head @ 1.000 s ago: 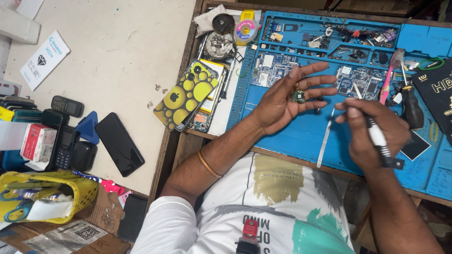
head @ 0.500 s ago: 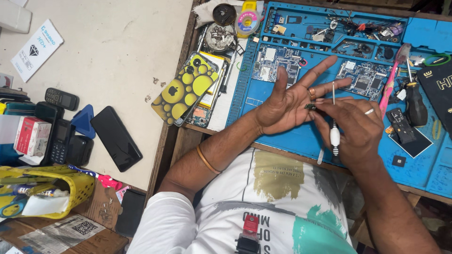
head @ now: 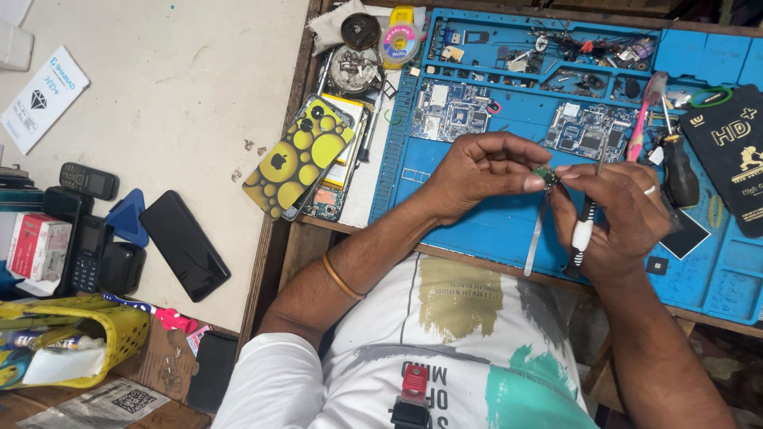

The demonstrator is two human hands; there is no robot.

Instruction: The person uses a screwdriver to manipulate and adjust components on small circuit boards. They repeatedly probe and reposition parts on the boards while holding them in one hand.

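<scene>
Head view, from near to far. Nearest the camera, a white printed T-shirt [head: 445,349] covered the person's torso, and a thin orange band [head: 342,278] circled the left wrist. Above the desk [head: 302,238], the left hand [head: 485,171] was closed in a pinch on a small green circuit part [head: 545,174], held between thumb and fingertips over the blue silicone repair mat [head: 493,226]. The right hand [head: 616,218] met it from the other side, its fingertips touching the same part, while its palm gripped a white-and-black handled screwdriver [head: 582,234] pointing down toward the near edge of the mat. A slim metal strip [head: 536,238] lay on the mat just below the hands. Beyond them, two bare phone circuit boards [head: 449,111] rested on the mat, with a pink-handled brush [head: 642,119] and a black bulb-shaped tool [head: 681,171] to the right. To the left of the mat lay a yellow-and-black bubble-patterned phone case [head: 298,155]; farther left, on the pale surface, a black smartphone [head: 184,245] lay face down. At the far edge stood a yellow solder-wick spool [head: 400,37].
</scene>
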